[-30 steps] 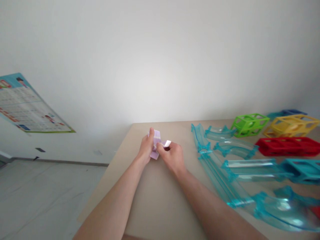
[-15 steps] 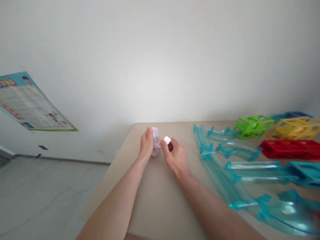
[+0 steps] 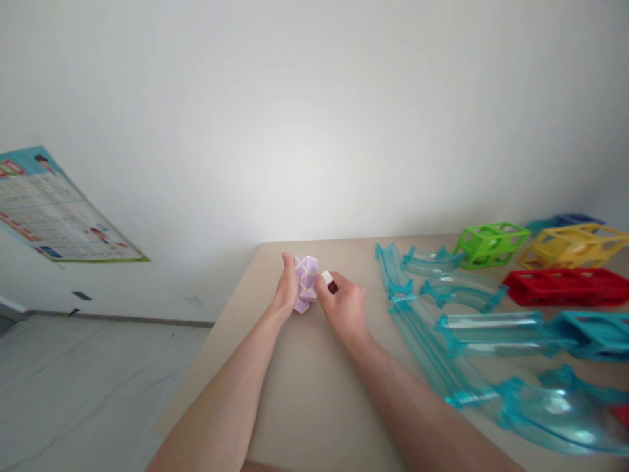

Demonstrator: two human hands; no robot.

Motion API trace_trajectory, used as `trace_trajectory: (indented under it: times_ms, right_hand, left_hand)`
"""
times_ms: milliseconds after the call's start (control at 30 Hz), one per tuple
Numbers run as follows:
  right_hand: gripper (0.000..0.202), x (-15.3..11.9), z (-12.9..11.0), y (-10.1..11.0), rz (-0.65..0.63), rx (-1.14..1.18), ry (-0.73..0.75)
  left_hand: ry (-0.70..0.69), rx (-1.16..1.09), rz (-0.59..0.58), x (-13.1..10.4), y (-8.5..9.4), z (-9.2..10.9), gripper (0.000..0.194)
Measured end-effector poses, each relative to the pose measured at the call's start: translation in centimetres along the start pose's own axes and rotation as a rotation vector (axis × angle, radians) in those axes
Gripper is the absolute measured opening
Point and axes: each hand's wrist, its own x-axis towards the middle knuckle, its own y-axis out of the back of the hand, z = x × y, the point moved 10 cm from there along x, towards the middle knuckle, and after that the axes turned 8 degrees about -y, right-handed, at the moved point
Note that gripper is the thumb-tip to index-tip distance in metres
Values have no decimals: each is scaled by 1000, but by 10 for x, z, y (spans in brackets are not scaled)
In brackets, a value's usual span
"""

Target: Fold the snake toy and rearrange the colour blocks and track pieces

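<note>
A faceted light purple and white toy (image 3: 306, 278) is held above the table between my two hands. My left hand (image 3: 285, 286) supports it from the left, thumb up, with the other fingers hidden behind it. On the right side, my right hand (image 3: 341, 298) pinches an end piece (image 3: 327, 278) with a white face, between thumb and curled fingers. A small dark red patch shows inside that grip. Whether the end piece joins the purple part is hidden by my right thumb.
Clear teal track pieces (image 3: 437, 354) cover the table's right side. Behind them stand green (image 3: 493, 245), yellow (image 3: 572, 246) and red (image 3: 565, 287) frame blocks. The tan table (image 3: 314, 406) meets a white wall; a poster (image 3: 63, 210) hangs left.
The purple toy has turned so that more of its faceted face shows. My left thumb has moved off its front to the left edge. The view has shifted slightly.
</note>
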Motion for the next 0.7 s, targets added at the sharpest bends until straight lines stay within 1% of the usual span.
trace_trajectory:
  times_ms: [100,233,300,333,400,467,533,633,700]
  right_hand:
    - [36,0,0,1,-1,3,-19]
    - [36,1,0,3,6,2,-36]
    - [36,0,0,3,8,3,-31]
    - [35,-1,-1,2,4,6,-20]
    - [34,-4,-6,-1,-20,19,26]
    - [31,-7,-12,-5,-56,39,84]
    - [29,-9,-15,-8,-86,65,111]
    - [28,-8,-10,-10,-111,105,64]
    - [28,-6,-6,-10,-118,133,20]
  left_hand:
    - [-110,108,45,1,7,11,69]
    - [-310,152,19,0,4,31,53]
    - [-362,161,14,-1,3,36,47]
    - [-365,167,7,0,1,35,47]
    - [-321,172,-22,2,-2,30,50]
    - [-233,168,-61,3,-6,20,54]
    - [-143,152,-92,4,-8,11,58]
    - [-68,102,-136,2,-11,3,61]
    - [-66,64,-155,1,-13,3,62]
